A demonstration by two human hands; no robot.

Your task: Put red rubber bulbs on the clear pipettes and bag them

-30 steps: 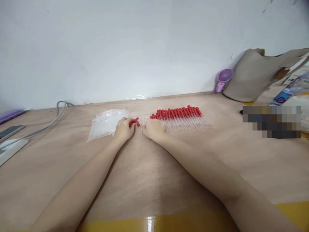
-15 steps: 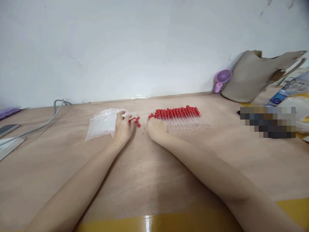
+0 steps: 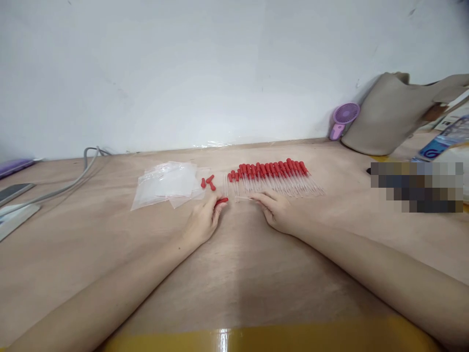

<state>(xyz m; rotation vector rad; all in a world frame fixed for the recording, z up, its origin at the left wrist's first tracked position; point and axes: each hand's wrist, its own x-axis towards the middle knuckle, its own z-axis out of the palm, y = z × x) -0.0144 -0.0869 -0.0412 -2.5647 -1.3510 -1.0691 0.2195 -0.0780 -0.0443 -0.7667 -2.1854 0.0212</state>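
Between the thumb and fingers of my left hand point(image 3: 205, 219) is a red rubber dropper bulb point(image 3: 222, 201), its end pointing right. My right hand point(image 3: 279, 210) pinches a thin clear dropper tube point(image 3: 244, 198), held level with its free end toward the bulb; the two are apart. Just beyond my left hand lie a few loose red bulbs point(image 3: 210, 182). A row of droppers with red bulbs point(image 3: 273, 171) and clear stems lies behind my right hand. A few bare tubes point(image 3: 225, 186) rest at the row's left end.
Clear plastic bags point(image 3: 166, 181) lie in an overlapping pile at left. Farther left are a grey cable point(image 3: 78, 181) and a phone point(image 3: 14, 193). A purple handheld fan point(image 3: 345, 115) leans near a beige bag point(image 3: 384, 117) by the wall. A blurred-out dark object point(image 3: 414, 188) lies at right.
Both hands have come back toward me. The left has taken a red bulb from the loose ones, and the right has lifted a clear tube from the left end of the row.
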